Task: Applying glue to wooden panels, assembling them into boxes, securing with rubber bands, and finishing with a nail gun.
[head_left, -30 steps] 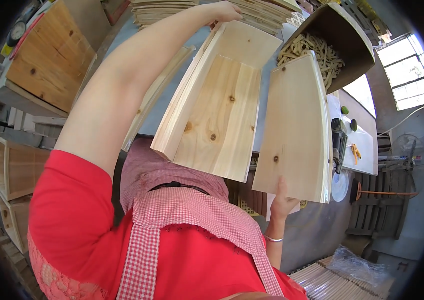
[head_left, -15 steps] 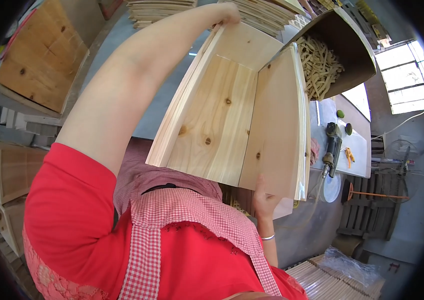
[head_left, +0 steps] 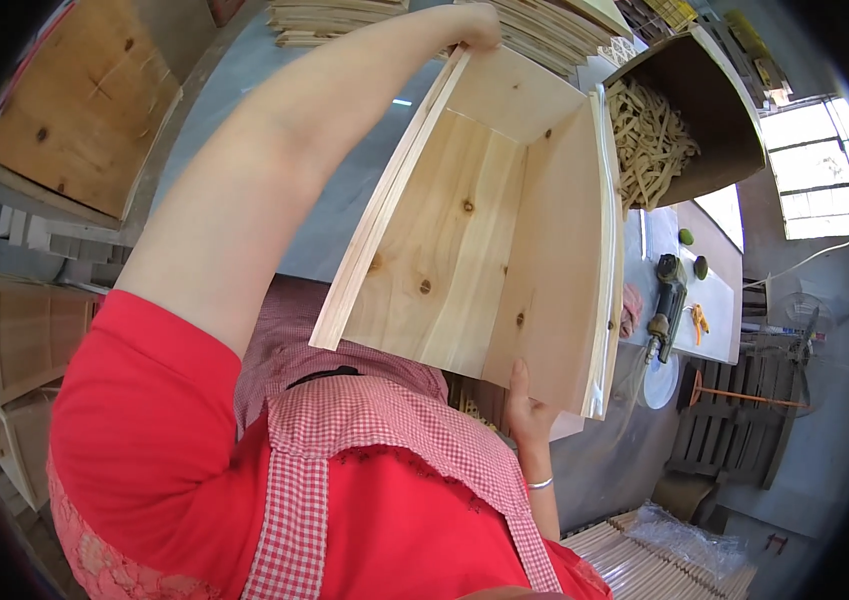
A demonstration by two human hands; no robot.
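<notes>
Left hand point(head_left: 474, 25) is reaching out to the far end of the pale wooden box point(head_left: 484, 230), and its fingers are curling closed over the top corner where the thin side panel meets the end board. That grip at the far corner is steadying the box against tipping while the arm is stretching across the grey worktable point(head_left: 344, 190). Right hand point(head_left: 527, 410) is pressing from below against the near edge of the right side panel point(head_left: 569, 270), fingers mostly extended and thumb tucked behind the wood, so it is propping the panel upright against the base board rather than wrapping it. Held this way, between one hand at each end, the open box is sitting in front of the chest, tilted with its inside turned toward the camera; the knotty base board and both side walls are showing.

From the same head view, other things are lying around the work. Stacks of thin wooden slats point(head_left: 544, 25) are resting at the far edge of the table. A dark bin of short sticks point(head_left: 684, 130) is leaning just beside the box's right panel. A power tool point(head_left: 666, 300) is lying on a lighter side table further right. Finished crates point(head_left: 14, 330) are standing at the left, well apart from the hands.
</notes>
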